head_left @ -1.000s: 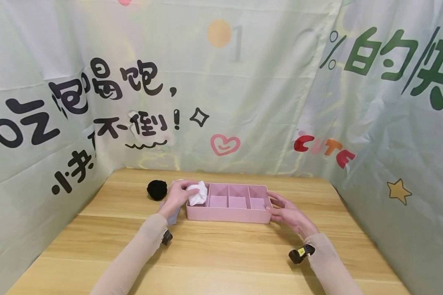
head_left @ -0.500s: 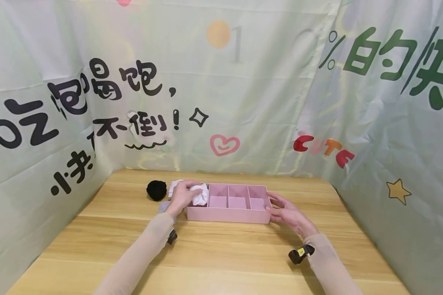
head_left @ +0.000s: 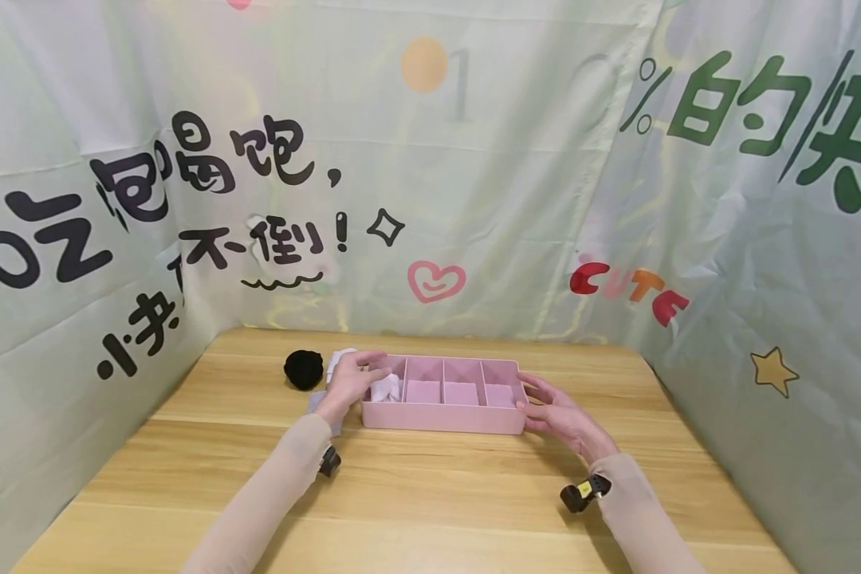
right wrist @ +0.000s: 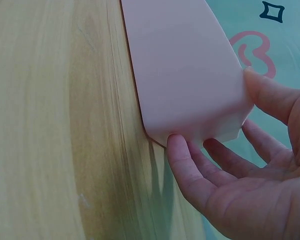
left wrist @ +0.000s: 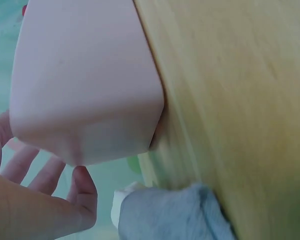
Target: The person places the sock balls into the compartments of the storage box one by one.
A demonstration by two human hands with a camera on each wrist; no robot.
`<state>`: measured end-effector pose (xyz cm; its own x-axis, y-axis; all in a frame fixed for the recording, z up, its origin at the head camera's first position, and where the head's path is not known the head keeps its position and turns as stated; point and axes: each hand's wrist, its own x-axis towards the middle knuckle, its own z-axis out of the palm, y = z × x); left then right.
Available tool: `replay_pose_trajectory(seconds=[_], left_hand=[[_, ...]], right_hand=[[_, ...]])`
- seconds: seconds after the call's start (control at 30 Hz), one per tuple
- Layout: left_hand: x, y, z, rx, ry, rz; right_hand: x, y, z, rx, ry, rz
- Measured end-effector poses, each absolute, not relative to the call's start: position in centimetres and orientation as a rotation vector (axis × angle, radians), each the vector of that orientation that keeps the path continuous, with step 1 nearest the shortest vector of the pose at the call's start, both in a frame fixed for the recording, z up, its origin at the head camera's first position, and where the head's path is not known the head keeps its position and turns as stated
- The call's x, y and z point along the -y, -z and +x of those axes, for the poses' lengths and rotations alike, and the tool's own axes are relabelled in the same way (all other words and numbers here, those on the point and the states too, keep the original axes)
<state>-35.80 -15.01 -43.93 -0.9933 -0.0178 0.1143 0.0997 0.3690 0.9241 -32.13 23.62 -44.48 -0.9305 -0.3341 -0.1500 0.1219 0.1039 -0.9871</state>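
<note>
A pink organizer box (head_left: 442, 418) with several compartments in a row stands on the table. In its leftmost compartment lies a white balled-up cloth (head_left: 385, 388). My left hand (head_left: 349, 383) is over the box's left end, thumb and fingers apart, the fingertips close to the cloth; the left wrist view hides the compartment behind the pink wall. At the opposite end, my right hand (head_left: 567, 418) rests its fingers against the end wall with the thumb at the upper edge, as the right wrist view (right wrist: 240, 175) shows.
A black ball of fabric (head_left: 304, 370) sits left of the box. Between them are a white cloth (head_left: 336, 363) and a grey cloth (left wrist: 165, 215), both partly behind the left hand. Printed curtains (head_left: 502, 199) enclose the wooden table (head_left: 438, 494) at back and sides.
The white cloth has gone down into the leftmost compartment and sits lower. My left hand moved slightly right, then back left, and has let go of it. My right hand stays put.
</note>
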Motion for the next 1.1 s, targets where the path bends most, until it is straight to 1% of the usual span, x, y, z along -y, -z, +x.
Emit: replay_pose_trajectory(seconds=[0.47,0.63,1.1], left_hand=[[18.0,43.7,-35.2,2.417,1.838,-0.150],[19.2,43.6,-34.5,2.425,1.861,-0.209],[23.2,44.6,-33.8,2.457,1.868,-0.161]], right_hand=[[-23.6,44.4,-32.2,-2.081,1.875,-0.223],[-23.4,44.4,-32.1,-2.075,1.880,-0.203],[-23.5,44.7,-32.2,-2.078,1.876,-0.208]])
